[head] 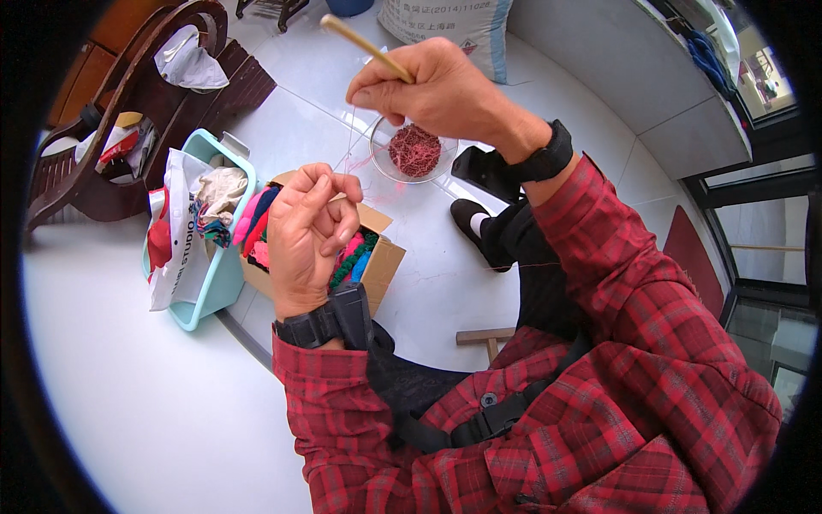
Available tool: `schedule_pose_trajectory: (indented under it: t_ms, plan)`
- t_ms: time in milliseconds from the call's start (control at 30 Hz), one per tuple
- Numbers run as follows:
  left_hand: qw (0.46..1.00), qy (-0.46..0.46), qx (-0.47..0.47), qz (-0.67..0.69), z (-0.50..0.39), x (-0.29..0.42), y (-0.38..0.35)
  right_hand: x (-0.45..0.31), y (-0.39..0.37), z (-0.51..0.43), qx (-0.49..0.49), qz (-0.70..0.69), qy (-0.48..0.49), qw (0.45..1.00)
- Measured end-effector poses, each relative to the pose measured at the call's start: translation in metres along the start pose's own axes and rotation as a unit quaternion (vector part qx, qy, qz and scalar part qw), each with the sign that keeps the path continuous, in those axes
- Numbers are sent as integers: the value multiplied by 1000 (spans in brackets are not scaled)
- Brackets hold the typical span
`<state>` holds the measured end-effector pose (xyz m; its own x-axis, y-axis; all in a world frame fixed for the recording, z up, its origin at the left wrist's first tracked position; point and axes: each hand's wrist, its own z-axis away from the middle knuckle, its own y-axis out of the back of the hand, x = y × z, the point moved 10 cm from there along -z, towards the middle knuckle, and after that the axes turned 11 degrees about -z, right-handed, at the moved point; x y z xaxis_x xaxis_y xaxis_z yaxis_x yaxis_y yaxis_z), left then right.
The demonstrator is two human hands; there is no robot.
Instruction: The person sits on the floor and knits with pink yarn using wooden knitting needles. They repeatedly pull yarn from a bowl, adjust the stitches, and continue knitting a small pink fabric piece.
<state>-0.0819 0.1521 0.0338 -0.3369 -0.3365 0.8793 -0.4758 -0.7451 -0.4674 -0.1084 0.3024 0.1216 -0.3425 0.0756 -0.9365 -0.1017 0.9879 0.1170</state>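
My right hand [427,90] is closed around a thin wooden stick [366,45], whose rounded end points up and left. Fine thread [350,138] runs down from beneath that hand to my left hand [314,225], where thumb and forefinger are pinched together on it; the other fingers are loosely curled. Below the right hand, a round, shallow bowl or strainer [380,160] on the floor holds a tangle of dark red and pink thread [415,151]. Behind my left hand is an open cardboard box [384,257] with colourful fuzzy and knitted pieces, partly hidden by hand and wrist.
A light teal plastic basket [221,276] with a white bag and cloths stands left of the box. Further left is a dark wooden bench [244,83]. A large printed sack [443,26] stands at the top. Near my legs is a wooden piece of furniture [485,336].
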Motion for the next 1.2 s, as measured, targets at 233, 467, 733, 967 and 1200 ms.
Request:
schedule_pose_trajectory:
  t_ms: [233,467,733,967,1200]
  plan:
    - [998,46,17,-40,5,-5,11,-9,47,-4,75,26,57,995]
    - [987,94,61,-112,5,-16,22,-9,92,-1,174,-106,16,979]
    - [975,109,108,-159,9,-15,41,-10,127,7,240,-119,10,963]
    - [976,-12,193,-100,27,28,82,14,170,14,304,-36,24,952]
    - [954,-98,282,-20,61,63,145,50,219,24,357,35,19,933]
